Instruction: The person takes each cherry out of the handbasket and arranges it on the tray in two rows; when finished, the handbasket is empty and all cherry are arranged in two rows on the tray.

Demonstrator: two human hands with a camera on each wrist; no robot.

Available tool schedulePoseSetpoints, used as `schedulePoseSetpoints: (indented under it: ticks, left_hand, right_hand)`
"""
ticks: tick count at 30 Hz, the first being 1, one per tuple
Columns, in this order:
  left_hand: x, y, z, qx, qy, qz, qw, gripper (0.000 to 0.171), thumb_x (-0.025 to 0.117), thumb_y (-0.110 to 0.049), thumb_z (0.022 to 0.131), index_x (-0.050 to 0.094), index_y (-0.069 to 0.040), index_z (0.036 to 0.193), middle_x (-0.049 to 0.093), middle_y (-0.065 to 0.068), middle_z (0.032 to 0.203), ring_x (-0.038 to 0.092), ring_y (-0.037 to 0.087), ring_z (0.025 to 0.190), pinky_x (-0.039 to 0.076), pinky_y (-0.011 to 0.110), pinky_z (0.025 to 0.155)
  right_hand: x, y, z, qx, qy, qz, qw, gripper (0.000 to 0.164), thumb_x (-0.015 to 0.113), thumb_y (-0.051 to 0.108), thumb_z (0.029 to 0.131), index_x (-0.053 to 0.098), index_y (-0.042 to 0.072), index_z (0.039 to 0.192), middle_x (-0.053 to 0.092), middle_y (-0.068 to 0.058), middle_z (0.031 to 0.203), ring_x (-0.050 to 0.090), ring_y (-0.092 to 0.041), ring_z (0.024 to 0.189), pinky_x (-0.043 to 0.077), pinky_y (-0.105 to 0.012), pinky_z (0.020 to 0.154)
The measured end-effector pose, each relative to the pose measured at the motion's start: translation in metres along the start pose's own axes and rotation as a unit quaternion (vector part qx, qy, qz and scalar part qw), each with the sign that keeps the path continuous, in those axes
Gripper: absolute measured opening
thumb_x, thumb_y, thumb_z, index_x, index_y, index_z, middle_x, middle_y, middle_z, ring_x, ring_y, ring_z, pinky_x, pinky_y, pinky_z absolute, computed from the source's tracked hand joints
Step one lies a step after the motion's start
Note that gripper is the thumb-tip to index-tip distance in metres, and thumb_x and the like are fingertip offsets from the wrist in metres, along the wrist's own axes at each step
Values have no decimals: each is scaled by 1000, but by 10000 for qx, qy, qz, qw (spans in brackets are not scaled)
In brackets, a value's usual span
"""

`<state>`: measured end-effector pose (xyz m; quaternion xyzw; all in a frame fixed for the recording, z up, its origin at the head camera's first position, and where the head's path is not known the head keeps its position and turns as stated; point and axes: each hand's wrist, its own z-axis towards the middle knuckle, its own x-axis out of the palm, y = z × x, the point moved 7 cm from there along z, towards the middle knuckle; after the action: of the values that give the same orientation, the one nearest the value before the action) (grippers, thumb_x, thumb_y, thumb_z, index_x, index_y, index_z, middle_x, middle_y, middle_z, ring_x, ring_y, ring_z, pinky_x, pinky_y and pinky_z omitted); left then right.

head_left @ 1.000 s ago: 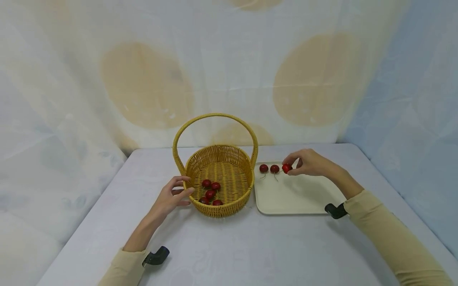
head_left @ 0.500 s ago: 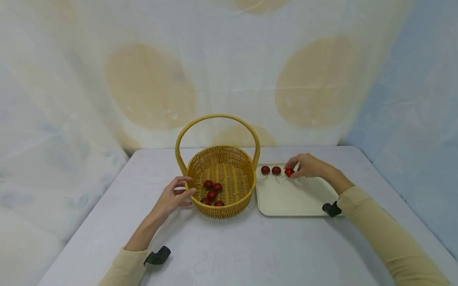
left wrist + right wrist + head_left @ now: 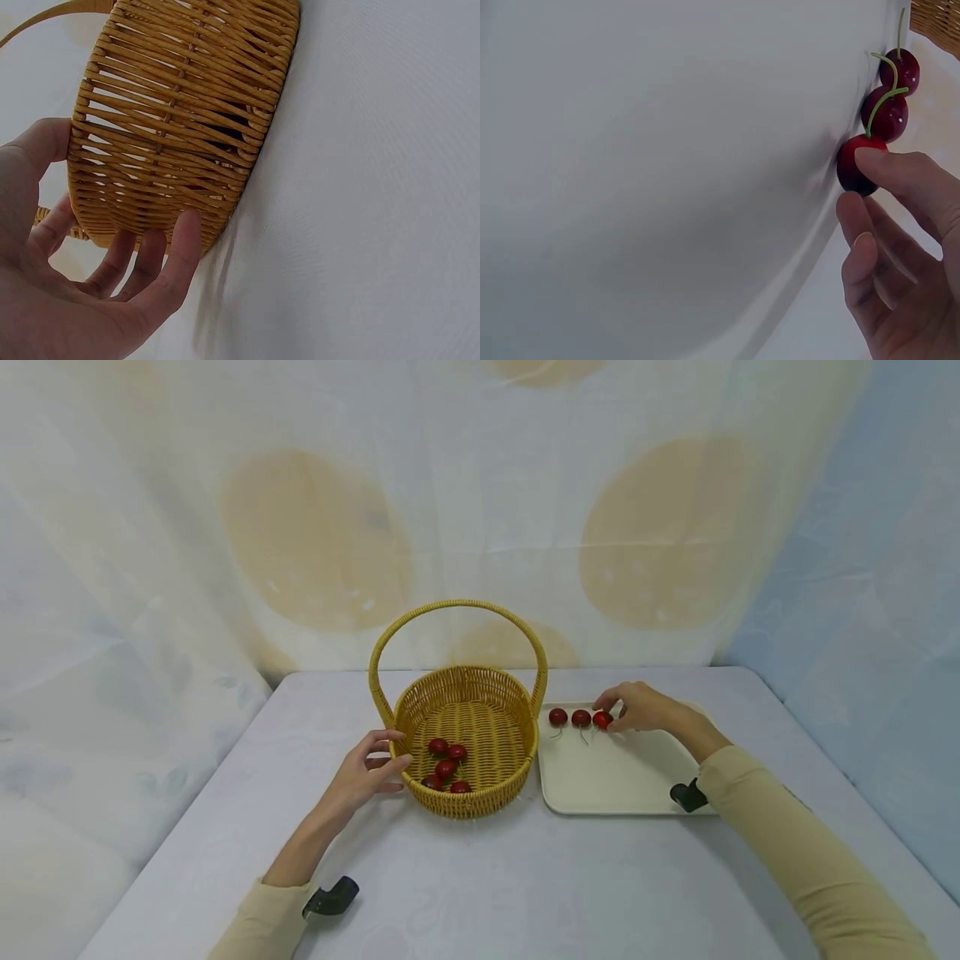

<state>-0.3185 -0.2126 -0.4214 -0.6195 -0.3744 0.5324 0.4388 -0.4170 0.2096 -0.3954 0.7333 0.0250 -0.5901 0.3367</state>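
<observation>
The yellow wicker basket (image 3: pixel 465 806) stands mid-table with several dark red cherries (image 3: pixel 446 769) in its near left part. At its left side my left hand (image 3: pixel 362 774) holds the rim, the thumb at the edge and the fingers along the outer wall (image 3: pixel 172 127). To the right, on a cream tray (image 3: pixel 611 781), my right hand (image 3: pixel 643 707) pinches a bright red cherry (image 3: pixel 855 166) between thumb and index finger; it sits at the tray's far edge. Two darker cherries, one (image 3: pixel 885 114) beside it and another (image 3: pixel 900 71) farther along, lie in a row, green stems showing.
A tall arched handle (image 3: pixel 457 603) rises over the basket. The tray's left edge lies close against the basket. A white cloth covers the table (image 3: pixel 480 885), and patterned curtains (image 3: pixel 495 502) hang behind and at both sides. A black wrist mount (image 3: pixel 330 896) sits on the left sleeve.
The right hand has brought its cherry down and slightly left, beside the two others on the tray. My left hand has stayed at the basket. The whole head view has shifted slightly.
</observation>
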Motion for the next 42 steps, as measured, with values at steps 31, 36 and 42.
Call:
schedulePoseSetpoints:
  ticks: [31, 36, 42]
  left_hand:
    - [0, 3, 0, -109, -110, 74, 9999, 51, 68, -33, 93, 46, -19, 138, 43, 16, 138, 54, 36, 124, 60, 46, 84]
    - [2, -12, -9, -159, -54, 56, 9998, 49, 67, -28, 94, 46, -16, 137, 43, 18, 137, 52, 39, 125, 59, 50, 87]
    - [2, -10, -7, -29, -73, 120, 9999, 52, 66, -32, 94, 45, -15, 138, 42, 18, 137, 54, 36, 123, 60, 46, 84]
  right_hand:
    - [-21, 9, -3, 28, -89, -123, 9999, 39, 73, 11, 87, 64, 0, 123, 66, -25, 117, 68, -29, 90, 59, -35, 71]
    - [-32, 23, -7, -103, -67, -169, 9998, 34, 73, 11, 87, 66, 2, 119, 68, -22, 110, 68, -26, 88, 60, -35, 72]
    - [-35, 45, -10, -210, 152, -353, 9990, 32, 74, 15, 87, 67, 6, 117, 70, -10, 101, 67, -21, 86, 59, -32, 74]
